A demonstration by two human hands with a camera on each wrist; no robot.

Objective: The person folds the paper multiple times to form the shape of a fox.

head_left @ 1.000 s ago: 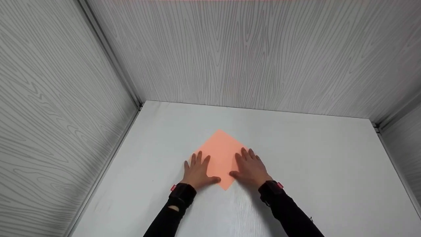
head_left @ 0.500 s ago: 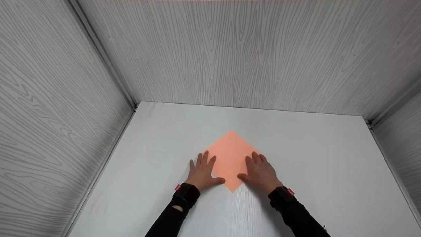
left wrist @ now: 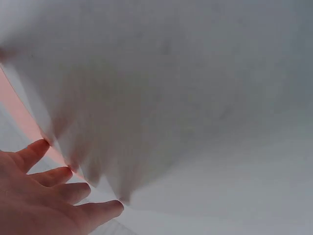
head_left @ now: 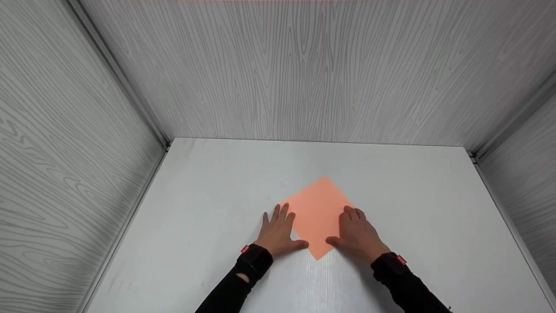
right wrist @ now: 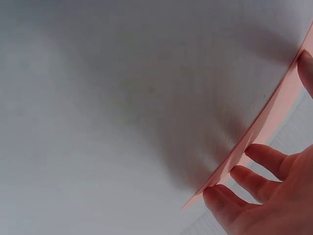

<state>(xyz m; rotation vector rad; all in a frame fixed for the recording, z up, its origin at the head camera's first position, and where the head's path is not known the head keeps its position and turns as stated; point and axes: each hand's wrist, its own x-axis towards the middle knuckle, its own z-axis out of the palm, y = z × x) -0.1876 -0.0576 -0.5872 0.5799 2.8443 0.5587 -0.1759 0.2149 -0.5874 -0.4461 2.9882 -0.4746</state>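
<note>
Since the frame a second ago, the orange paper (head_left: 320, 217) has shifted to the right on the table (head_left: 217, 182) and turned slightly clockwise, with the left hand (head_left: 276, 234) and right hand (head_left: 358, 234) shifted along with it.

Grey wood-patterned walls close in the work: a far wall (head_left: 278, 69), a left wall (head_left: 52, 152) and part of a right wall (head_left: 521, 152). Between them lies the white table, and the paper sits right of its middle on the near half, corner towards the person, likely so that both slanting edges are within easy reach.

Well apart from each other, the hands rest on opposite sides of the paper, fingers spread and pinching nothing, probably to steady it evenly. On the left, the little finger (left wrist: 102, 213) reaches past the edge onto the table; on the right, the fingertips (right wrist: 239, 171) lie along the paper's margin. Whether that margin is lifted, I cannot tell. Both thumbs point inward near the close corner, perhaps keeping it from swinging.
</note>
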